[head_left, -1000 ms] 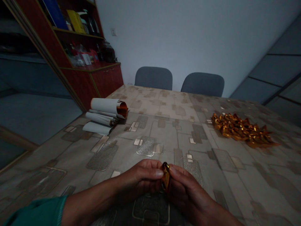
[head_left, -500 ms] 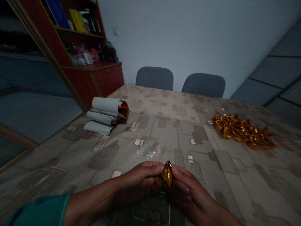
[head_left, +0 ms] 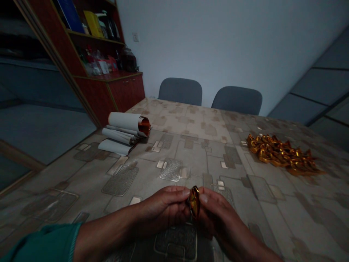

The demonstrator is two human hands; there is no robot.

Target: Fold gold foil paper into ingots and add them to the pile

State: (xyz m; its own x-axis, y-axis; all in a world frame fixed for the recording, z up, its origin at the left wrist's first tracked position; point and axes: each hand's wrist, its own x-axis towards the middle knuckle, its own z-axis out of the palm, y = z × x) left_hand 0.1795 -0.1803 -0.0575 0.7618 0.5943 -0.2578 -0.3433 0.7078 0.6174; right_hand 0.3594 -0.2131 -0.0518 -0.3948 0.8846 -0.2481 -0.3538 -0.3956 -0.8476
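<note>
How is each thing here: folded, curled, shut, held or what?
Gold foil piece: folded, held
Left hand: pinching that piece
Right hand: pinching it too
Gold foil cluster: folded pieces, bunched together
Sheets: curled
Cupboard doors: shut
Chairs: upright

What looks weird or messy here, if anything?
Just the curled sheets on the table's left: the top bulges like a tube, while the layers below lie uneven, so the pile looks untidy. I see nothing spilled. The shiny gold piece between the left hand and right hand is too dim to check for damage.
</note>
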